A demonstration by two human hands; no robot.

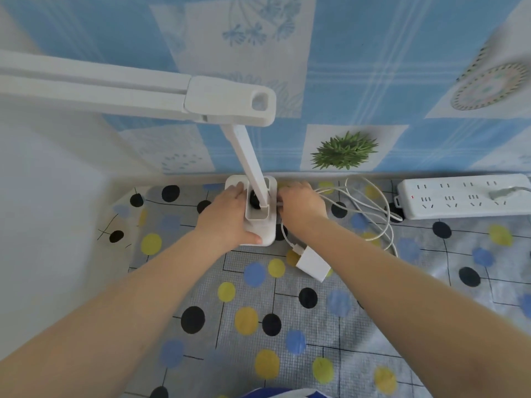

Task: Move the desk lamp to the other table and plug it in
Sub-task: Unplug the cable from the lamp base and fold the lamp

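Head view: spotted tablecloth (287,354) against a blue patterned wall, bare cloth near. Desk lamp (260,208) stands at the far edge. Left hand (230,214) is clamped on the base's left side; right hand (301,201) on its right w/ fingers curled, grip hidden. Risks: cable (370,208) snagging, adapter (313,262) dragging, lamp head hitting the wall. Power strip (462,196) lies far right, adapter not plugged in.
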